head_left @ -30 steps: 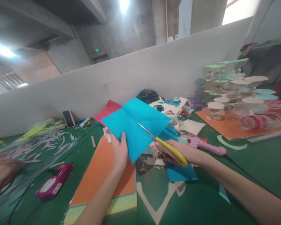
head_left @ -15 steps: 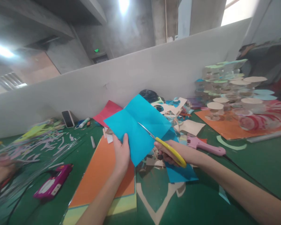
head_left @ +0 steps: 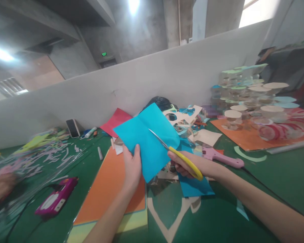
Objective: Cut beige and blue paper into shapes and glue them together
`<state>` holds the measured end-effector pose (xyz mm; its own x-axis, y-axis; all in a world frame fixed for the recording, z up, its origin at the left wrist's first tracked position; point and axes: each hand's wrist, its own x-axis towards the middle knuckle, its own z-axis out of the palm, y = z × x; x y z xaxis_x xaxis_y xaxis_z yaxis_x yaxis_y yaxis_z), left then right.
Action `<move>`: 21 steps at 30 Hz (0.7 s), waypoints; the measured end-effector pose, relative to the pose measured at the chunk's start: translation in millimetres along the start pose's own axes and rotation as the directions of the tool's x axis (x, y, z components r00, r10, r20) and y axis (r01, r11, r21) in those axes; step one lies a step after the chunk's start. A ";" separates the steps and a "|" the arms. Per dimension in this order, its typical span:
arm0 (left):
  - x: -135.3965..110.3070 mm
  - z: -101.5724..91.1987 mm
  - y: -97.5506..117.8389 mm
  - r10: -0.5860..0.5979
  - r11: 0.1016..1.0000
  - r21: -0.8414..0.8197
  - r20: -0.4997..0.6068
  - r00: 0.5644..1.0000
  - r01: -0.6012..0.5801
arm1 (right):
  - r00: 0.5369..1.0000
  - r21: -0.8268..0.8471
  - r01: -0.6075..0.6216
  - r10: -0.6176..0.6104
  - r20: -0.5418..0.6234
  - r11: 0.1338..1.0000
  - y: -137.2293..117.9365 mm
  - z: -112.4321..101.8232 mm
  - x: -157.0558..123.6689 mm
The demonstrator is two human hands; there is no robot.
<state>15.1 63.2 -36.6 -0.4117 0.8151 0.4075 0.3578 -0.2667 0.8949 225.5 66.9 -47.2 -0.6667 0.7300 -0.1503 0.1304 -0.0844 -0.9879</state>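
Observation:
My left hand [head_left: 131, 165] pinches the lower left edge of a blue sheet of paper [head_left: 142, 141], its thumb lying on the front face. Creases run across the sheet, which is held up above the table. In my right hand [head_left: 184, 165] is a pair of scissors [head_left: 186, 162] with yellow handles, my fingers wrapped round them. The metal blades lie over the front of the paper and point up and to the left. Under my right hand another blue piece of paper [head_left: 196, 185] rests on the table.
Orange sheets [head_left: 108, 185] lie stacked below my left arm. A pink glue gun [head_left: 223, 158] with a cord sits at right, before paper-topped clear cups [head_left: 233, 116]. Paper scraps [head_left: 184, 118] heap up behind. A co-worker's hand [head_left: 1, 185] is at far left, near a magenta device [head_left: 57, 199].
The blue paper's right side has bent back and its lower corner has dropped slightly. The scissors stay almost in place. At far left the co-worker's hand has shifted a little.

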 end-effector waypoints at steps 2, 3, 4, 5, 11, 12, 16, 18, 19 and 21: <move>-0.3 -0.4 -0.5 -0.002 1.000 0.000 -0.005 1.000 0.002 | 0.999 0.001 -0.030 0.030 -0.022 1.000 1.7 0.7 1.7; -0.3 -0.6 -0.9 -0.012 1.000 0.006 -0.005 1.000 0.012 | 0.999 -0.001 -0.031 0.031 -0.025 1.000 2.0 0.8 2.1; -0.2 -0.8 -1.3 -0.024 1.000 0.014 -0.006 1.000 0.024 | 1.000 -0.005 -0.020 0.020 -0.023 1.000 1.7 0.7 2.1; -0.2 -1.0 -1.8 -0.035 0.999 0.021 -0.006 0.999 0.035 | 1.000 -0.010 -0.001 0.001 -0.012 1.000 0.8 0.5 1.7; -3.7 0.3 -0.9 -0.022 1.000 0.011 0.022 1.000 0.022 | 0.998 -0.029 0.062 -0.061 0.010 0.998 -5.5 -0.8 -3.2; -4.8 0.8 0.0 -0.020 1.000 0.011 0.030 0.999 0.020 | 0.998 -0.027 0.058 -0.059 -0.006 0.998 -5.1 -0.6 -3.3; -7.2 2.2 3.6 -0.022 1.000 0.023 0.038 0.999 0.021 | 0.998 -0.024 0.048 -0.049 -0.049 0.999 2.1 0.3 0.5; -7.0 2.3 4.2 -0.022 0.999 0.024 0.036 0.999 0.021 | 0.997 -0.023 0.029 -0.030 -0.068 0.999 6.6 0.4 4.2; -6.6 2.3 4.0 -0.021 1.000 0.023 0.038 0.999 0.020 | 0.997 -0.021 0.017 -0.019 -0.076 1.000 8.2 0.4 5.8; -5.9 2.1 2.9 -0.016 1.000 0.015 0.038 0.999 0.015 | 0.996 -0.020 0.009 -0.011 -0.086 1.000 9.0 0.5 7.4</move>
<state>20.3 58.7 -36.8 -0.3850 0.8383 0.3861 0.3637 -0.2467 0.8983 221.3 71.3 -57.3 -0.6027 0.7863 -0.1359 0.1388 -0.0644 -0.9882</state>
